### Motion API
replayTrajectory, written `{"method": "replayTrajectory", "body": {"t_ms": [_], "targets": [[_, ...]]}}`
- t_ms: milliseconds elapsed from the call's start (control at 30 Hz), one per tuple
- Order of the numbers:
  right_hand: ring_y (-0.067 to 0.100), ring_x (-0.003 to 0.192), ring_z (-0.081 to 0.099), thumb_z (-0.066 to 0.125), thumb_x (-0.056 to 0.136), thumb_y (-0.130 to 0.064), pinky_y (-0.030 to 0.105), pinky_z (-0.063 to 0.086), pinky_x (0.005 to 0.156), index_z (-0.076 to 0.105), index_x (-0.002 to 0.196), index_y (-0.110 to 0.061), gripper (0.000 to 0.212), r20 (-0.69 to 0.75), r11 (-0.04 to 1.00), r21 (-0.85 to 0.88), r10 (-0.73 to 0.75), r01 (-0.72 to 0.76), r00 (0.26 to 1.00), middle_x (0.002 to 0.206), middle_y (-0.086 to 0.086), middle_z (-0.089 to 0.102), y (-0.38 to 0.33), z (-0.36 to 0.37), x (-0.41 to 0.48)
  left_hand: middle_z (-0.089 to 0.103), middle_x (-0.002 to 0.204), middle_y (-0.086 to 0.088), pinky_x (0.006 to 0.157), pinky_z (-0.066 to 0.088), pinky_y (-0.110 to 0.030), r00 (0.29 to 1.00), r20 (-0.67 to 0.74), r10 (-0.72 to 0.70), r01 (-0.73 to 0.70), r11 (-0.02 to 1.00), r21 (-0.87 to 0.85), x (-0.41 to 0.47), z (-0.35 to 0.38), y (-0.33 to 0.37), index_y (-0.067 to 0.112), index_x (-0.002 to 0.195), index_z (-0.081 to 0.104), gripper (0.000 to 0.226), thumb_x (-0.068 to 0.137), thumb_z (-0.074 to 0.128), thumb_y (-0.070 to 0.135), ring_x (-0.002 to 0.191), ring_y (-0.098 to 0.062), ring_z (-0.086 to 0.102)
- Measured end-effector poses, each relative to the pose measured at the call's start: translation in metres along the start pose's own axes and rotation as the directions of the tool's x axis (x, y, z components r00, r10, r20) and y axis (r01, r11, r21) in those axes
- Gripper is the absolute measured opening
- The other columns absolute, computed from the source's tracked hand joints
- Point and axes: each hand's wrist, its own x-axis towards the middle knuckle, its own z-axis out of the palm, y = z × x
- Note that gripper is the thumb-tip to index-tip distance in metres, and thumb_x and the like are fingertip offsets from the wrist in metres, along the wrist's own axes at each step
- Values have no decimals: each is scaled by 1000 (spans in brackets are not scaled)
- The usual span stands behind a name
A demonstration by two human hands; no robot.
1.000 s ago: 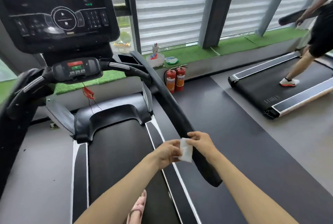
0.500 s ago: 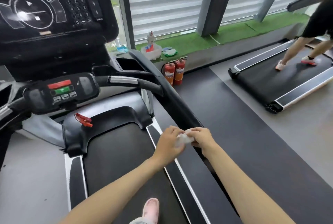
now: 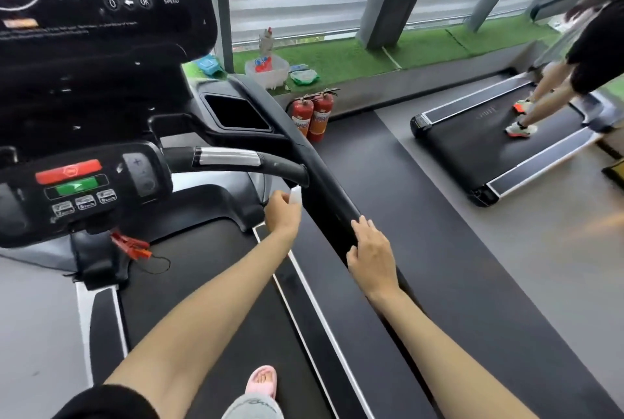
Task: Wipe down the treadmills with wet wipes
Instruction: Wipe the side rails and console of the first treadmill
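**A:** What could go wrong on this treadmill (image 3: 209,283)?

**B:** The person is standing on its belt. If the wet wipe (image 3: 296,195) strays left onto the green start button (image 3: 77,185), the belt might start underfoot.

**A:** And the hands?

**B:** The right hand (image 3: 371,253) rests loose on the side rail (image 3: 324,179), fingers relaxed, gripping nothing. The left hand (image 3: 282,216) pinches the wet wipe — just below where the grip bar (image 3: 236,162) meets that rail.
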Motion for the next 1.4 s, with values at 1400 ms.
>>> {"method": "replayTrajectory", "body": {"t_ms": [1400], "targets": [[15, 149, 9, 41, 86, 2, 19, -4, 114, 20, 153, -11, 72, 318, 1000, 18, -12, 7, 948, 161, 3, 14, 38, -6, 4, 54, 73, -10, 66, 39, -34, 948, 81, 309, -299, 947, -119, -13, 57, -27, 4, 78, 54, 13, 90, 52, 8, 70, -26, 49]]}}
